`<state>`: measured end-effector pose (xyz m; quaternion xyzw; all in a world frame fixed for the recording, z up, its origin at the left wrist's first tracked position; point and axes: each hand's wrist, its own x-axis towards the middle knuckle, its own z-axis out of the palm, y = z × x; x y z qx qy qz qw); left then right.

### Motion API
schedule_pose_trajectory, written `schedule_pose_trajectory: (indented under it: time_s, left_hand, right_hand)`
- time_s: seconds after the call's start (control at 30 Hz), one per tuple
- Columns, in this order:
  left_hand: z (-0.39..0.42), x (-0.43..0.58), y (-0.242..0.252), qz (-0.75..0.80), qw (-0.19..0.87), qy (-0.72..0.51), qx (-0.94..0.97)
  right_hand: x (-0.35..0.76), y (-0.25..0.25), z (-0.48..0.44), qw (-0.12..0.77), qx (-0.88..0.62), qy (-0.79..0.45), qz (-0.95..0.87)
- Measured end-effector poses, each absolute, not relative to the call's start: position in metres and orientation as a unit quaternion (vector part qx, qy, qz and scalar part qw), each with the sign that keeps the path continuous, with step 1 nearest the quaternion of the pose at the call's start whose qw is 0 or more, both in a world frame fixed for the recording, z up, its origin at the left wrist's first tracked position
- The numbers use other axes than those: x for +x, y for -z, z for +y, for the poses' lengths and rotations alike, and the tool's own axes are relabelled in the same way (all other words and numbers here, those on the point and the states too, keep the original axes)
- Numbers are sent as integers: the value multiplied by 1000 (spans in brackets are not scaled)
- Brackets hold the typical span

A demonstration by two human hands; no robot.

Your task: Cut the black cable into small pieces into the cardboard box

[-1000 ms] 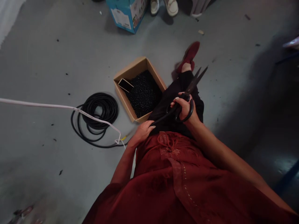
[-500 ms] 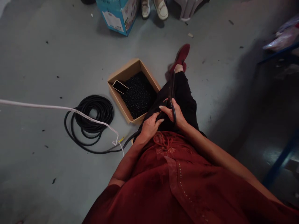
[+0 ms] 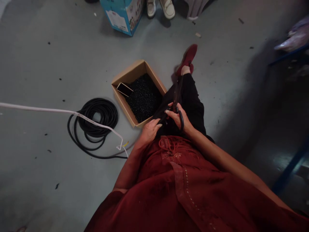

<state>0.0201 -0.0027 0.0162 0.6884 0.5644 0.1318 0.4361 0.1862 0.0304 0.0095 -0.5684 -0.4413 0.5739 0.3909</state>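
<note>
left hand [image 3: 150, 131]: pinching hose [image 3: 111, 112]
right hand [image 3: 180, 118]: gripping scissors [image 3: 176, 94]
hose: prob bendy, grab it just left of right hand

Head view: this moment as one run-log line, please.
left hand: holds black tube | right hand: holds scissors | cardboard box: small black pieces inside | coil: on floor

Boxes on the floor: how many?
2: an open cardboard box of small black pieces beside the person's leg, and a blue printed box cut off by the top edge. More may be hidden in the dark at right.
</note>
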Motion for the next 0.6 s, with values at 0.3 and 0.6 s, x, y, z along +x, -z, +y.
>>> schedule_pose_trajectory:
  time_s: [0.3,0.6]
  left_hand:
    - [-14,37,-8,606,400,-198,658]
    - [6,3,-18,655,380,-298,582]
  right_hand:
    - [181,-5,27,331,-599,-492,-539]
    - [197,-16,14,188,-591,-478,-622]
